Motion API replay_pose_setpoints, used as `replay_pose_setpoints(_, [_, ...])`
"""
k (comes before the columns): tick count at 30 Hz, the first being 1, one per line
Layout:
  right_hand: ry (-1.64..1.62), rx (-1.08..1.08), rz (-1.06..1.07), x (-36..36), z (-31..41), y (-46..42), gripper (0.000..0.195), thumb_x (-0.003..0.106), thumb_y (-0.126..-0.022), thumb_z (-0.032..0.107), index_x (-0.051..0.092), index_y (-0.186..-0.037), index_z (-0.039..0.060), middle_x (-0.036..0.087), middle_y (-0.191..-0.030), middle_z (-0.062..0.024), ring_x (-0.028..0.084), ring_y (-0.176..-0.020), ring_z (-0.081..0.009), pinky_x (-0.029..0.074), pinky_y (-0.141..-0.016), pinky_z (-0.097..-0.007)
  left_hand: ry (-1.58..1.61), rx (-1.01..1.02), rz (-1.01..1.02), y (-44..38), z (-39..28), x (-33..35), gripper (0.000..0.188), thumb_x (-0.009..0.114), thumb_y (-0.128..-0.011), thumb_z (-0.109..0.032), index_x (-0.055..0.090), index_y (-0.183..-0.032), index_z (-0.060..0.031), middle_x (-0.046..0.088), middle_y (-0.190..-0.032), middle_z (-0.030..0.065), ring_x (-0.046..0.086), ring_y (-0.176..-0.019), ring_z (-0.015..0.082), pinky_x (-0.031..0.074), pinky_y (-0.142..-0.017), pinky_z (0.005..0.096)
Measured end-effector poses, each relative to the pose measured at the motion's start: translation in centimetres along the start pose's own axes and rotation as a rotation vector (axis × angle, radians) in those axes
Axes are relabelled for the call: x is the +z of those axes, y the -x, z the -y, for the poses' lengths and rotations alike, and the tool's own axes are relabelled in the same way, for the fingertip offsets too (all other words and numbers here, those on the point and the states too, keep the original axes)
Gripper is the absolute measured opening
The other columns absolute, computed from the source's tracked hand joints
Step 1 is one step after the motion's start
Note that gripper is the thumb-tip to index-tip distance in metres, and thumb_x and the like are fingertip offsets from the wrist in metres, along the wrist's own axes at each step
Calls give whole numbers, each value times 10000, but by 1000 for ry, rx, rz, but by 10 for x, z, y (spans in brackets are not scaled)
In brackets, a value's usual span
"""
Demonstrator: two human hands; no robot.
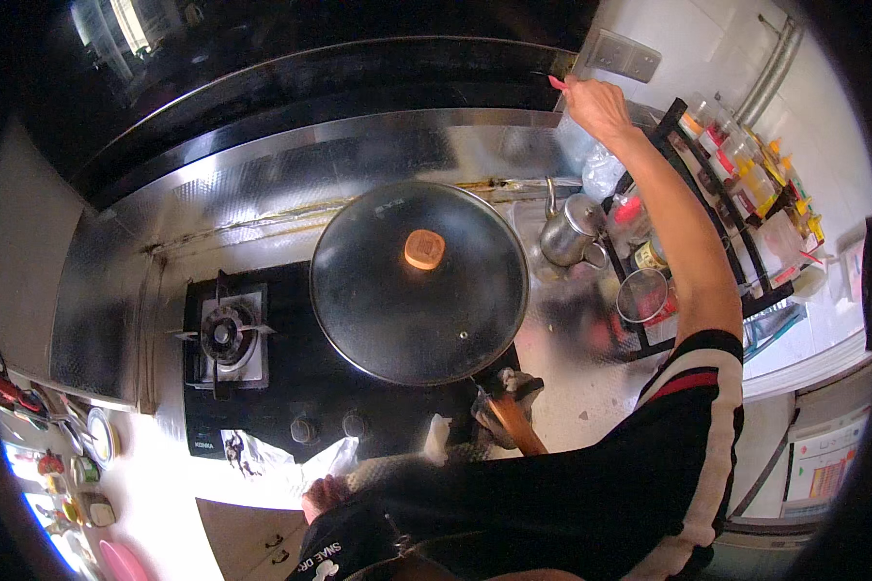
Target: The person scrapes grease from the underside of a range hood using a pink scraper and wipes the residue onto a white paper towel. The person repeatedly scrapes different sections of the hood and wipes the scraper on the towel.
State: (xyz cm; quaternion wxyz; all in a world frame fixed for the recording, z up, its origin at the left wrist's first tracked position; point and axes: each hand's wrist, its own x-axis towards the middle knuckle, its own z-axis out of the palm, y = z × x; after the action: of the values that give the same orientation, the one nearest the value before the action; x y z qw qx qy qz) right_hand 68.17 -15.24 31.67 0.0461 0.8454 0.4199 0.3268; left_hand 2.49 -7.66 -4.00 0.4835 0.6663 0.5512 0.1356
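Note:
My right hand (597, 105) is raised at the far right end of a dark glossy range hood (320, 69). Its fingers close on a small pink-red object (556, 83), whose kind is too small to settle. My left hand (323, 497) is low at the counter's front edge, partly hidden by my black clothing. A crumpled silvery wrapper (328, 461) is right by its fingers; whether they grip it is unclear. Between the hands, a wide pan covered by a glass lid (414, 319) with a wooden knob (424, 250) stands on the black gas stove (291, 392). Its wooden handle (516, 421) points towards me.
A bare burner (222, 334) is left of the pan. Right of it stand a metal pot with a spout (570, 229) and a black rack (734, 247) of seasoning jars, with a sieve (642, 295) before it. A dark cloth (527, 388) lies by the pan handle.

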Motion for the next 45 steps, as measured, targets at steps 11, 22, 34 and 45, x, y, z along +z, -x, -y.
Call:
replay_pose_setpoints(11, [-96, -34, -37, -6, 37, -18, 220, 459, -812, 200, 585, -788, 21, 591, -662, -190, 594, -639, -339, 465, -572, -426, -396, 132, -34, 0, -32, -1, 293, 558, -795, -281, 596, -618, -51, 560, -513, 98, 532, -435, 168, 410, -449, 326])
replay_pose_setpoints(22, [-286, -3, 10, -34, 139, -50, 278, 455, -830, 227, 645, -770, 33, 602, -776, -210, 597, -754, -344, 474, -659, -416, -373, 315, 10, -2, -23, -4, 208, 566, -749, -179, 571, -572, -70, 543, -491, 72, 510, -413, 172, 396, -437, 321])
replay_pose_setpoints(34, [-62, 114, -1, -35, 89, -28, 279, 430, -836, 233, 603, -797, 18, 601, -716, -207, 597, -690, -363, 470, -612, -434, -314, 539, -98, -4, -7, 5, 201, 572, -688, -116, 480, -519, -59, 436, -435, 96, 434, -374, 234, 339, -411, 354])
replay_pose_setpoints(45, [-206, 71, -48, -39, 174, -52, 311, 431, -850, 246, 612, -794, -1, 602, -720, -205, 604, -675, -340, 476, -593, -427, -352, 550, -159, 1, -21, -1, 257, 587, -695, -149, 441, -502, -61, 441, -436, 97, 440, -365, 232, 340, -395, 365])
